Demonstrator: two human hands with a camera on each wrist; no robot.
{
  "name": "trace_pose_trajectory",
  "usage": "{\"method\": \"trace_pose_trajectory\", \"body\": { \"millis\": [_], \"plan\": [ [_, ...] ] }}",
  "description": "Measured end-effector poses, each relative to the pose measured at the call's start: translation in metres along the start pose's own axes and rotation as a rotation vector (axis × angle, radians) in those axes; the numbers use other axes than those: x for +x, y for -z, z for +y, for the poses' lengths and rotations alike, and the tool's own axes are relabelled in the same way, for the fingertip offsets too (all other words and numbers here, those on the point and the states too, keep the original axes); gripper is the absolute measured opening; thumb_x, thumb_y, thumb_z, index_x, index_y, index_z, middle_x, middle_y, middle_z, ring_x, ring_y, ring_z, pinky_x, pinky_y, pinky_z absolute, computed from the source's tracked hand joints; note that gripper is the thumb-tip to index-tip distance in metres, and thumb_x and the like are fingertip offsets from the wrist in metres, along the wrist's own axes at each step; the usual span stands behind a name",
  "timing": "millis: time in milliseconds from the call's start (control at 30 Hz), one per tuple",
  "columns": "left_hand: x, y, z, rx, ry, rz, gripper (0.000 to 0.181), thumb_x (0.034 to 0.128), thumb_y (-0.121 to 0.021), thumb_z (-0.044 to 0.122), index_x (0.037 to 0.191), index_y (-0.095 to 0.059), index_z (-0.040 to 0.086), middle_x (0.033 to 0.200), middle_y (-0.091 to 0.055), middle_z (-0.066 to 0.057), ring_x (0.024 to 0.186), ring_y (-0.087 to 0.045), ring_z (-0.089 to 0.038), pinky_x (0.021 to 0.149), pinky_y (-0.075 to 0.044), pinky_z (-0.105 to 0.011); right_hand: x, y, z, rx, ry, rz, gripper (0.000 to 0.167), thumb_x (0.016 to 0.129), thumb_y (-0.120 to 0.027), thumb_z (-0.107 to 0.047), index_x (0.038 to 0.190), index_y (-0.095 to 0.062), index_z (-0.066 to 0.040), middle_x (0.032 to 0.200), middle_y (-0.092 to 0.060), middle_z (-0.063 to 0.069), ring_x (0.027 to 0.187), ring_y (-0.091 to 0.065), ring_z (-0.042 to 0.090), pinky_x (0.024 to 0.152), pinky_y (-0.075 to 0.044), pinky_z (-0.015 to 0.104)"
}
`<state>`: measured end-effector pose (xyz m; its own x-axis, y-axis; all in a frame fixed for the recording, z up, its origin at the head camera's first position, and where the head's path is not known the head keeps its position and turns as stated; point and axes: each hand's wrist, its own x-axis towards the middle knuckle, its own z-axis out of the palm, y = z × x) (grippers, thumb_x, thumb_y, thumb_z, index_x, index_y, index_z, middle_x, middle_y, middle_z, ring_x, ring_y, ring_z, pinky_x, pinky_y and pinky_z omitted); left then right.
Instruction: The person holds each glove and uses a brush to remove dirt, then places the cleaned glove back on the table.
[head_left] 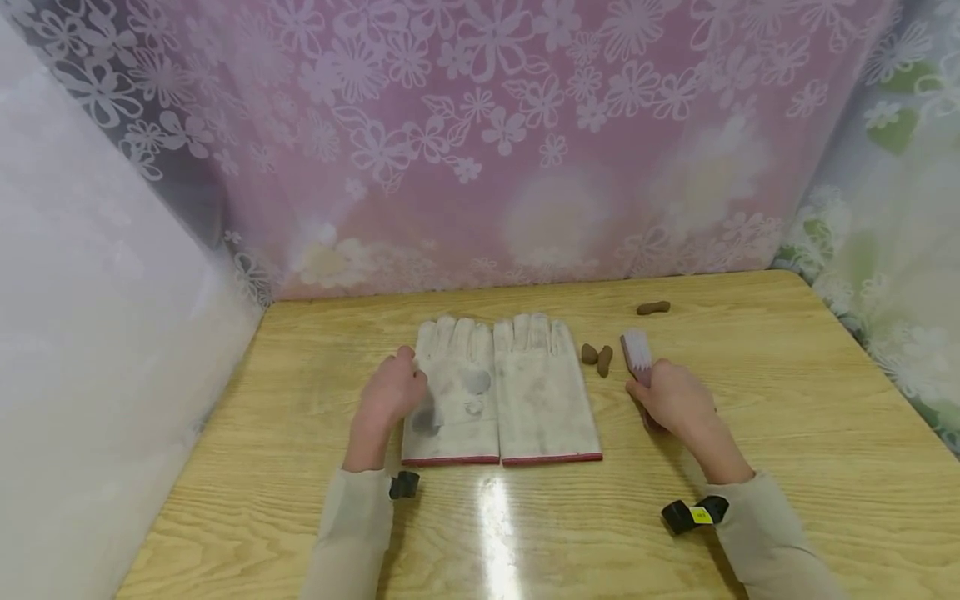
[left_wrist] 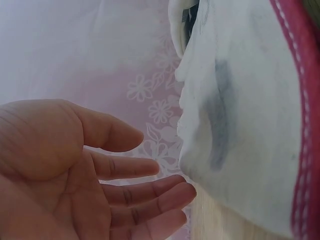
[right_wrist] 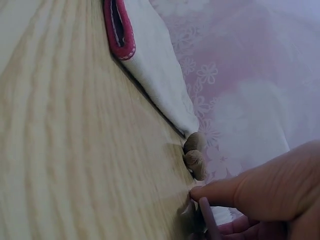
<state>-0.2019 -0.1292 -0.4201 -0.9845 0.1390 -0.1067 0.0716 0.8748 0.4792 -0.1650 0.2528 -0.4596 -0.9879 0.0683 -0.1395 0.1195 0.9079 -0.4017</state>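
Two off-white work gloves with red hems lie side by side on the table: a left glove [head_left: 450, 425] with grey smudges and a right glove [head_left: 546, 408]. Over the left edge of the left glove is my left hand [head_left: 388, 390]; its fingers are loosely bent and hold nothing in the left wrist view. My right hand [head_left: 681, 402] grips a brush [head_left: 637, 350] with pale bristles and a purplish handle, the bristles pointing away from me. Two brown peanut-shaped lumps [head_left: 604, 361] sit between the right glove and the brush.
Another brown lump [head_left: 653, 307] lies farther back on the wood-grain table [head_left: 277, 500]. Flowered pink cloth [head_left: 480, 167] rises behind the table's back edge, with pale cloth [head_left: 97, 333] along the left side. Each wrist carries a small black camera [head_left: 678, 517].
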Motion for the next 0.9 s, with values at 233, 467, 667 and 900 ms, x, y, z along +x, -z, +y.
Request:
{"method": "trace_pose_trajectory", "body": {
  "millis": [233,467,667,900],
  "plan": [
    [0.002,0.0,0.002,0.004,0.021,-0.002,0.044,0.1011,-0.043,0.015,0.139,-0.043,-0.007,0.13,-0.054,-0.03,0.111,-0.057,-0.041,0.087,-0.049,-0.053,-0.002,0.005,0.003,-0.024,0.027,-0.025,0.036,0.096,-0.059,-0.03,0.073,-0.057,-0.002,0.067,-0.057,0.01,0.053,-0.05,0.02,0.044,-0.039,0.032],
    [0.003,-0.002,0.003,0.009,0.005,0.002,0.043,0.1012,-0.043,0.014,0.138,-0.043,-0.007,0.127,-0.055,-0.029,0.101,-0.059,-0.038,0.077,-0.051,-0.048,0.0,0.005,0.006,-0.022,0.051,-0.028,0.035,0.096,-0.059,-0.024,0.066,-0.055,-0.007,0.062,-0.056,0.006,0.052,-0.051,0.018,0.045,-0.038,0.03],
    [0.003,-0.004,0.006,-0.004,-0.024,-0.005,0.045,0.1,-0.044,0.012,0.14,-0.043,-0.007,0.131,-0.054,-0.029,0.096,-0.058,-0.034,0.073,-0.048,-0.044,0.0,0.004,0.009,-0.002,0.074,-0.013,0.031,0.095,-0.059,-0.02,0.069,-0.054,-0.005,0.062,-0.054,0.005,0.052,-0.049,0.017,0.044,-0.038,0.029],
    [0.005,-0.008,0.013,-0.053,-0.09,0.074,0.046,0.1016,-0.046,0.014,0.144,-0.04,-0.005,0.137,-0.044,-0.032,0.117,-0.051,-0.044,0.086,-0.049,-0.05,-0.009,0.008,0.005,0.026,0.102,0.054,0.029,0.097,-0.055,-0.023,0.087,-0.058,0.004,0.067,-0.058,0.008,0.053,-0.049,0.018,0.045,-0.038,0.031]
  ]
}}
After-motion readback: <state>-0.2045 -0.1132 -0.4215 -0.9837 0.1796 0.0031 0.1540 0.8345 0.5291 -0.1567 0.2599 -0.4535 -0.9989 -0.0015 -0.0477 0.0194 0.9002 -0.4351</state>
